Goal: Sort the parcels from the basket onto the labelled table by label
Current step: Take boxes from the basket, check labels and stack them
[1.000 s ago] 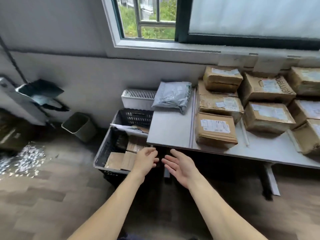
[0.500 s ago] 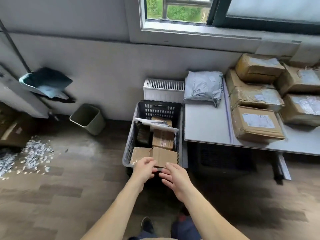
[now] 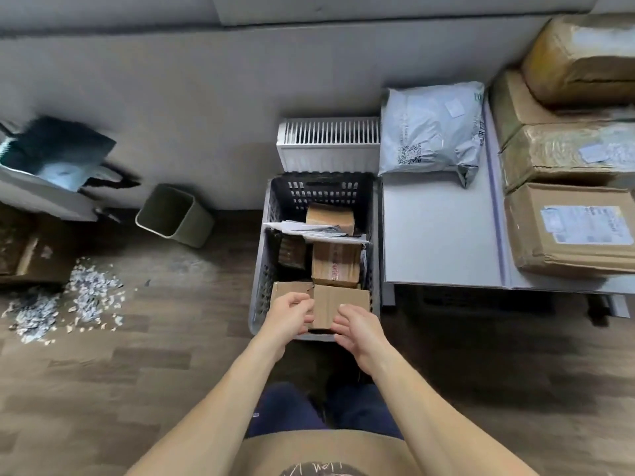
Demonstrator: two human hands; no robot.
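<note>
Having hung short of the basket (image 3: 262, 269) a second ago, the left hand (image 3: 292, 316) and right hand (image 3: 357, 329) now curl fingers round a cardboard parcel (image 3: 340, 300) at its near end, firm grip unclear, the next pick for the table (image 3: 439, 252) beside it.

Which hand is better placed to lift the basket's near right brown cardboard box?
Likely the right hand: it is at the near edge of the brown cardboard box, nearer the grey table; the left hand covers the neighbour.
</note>
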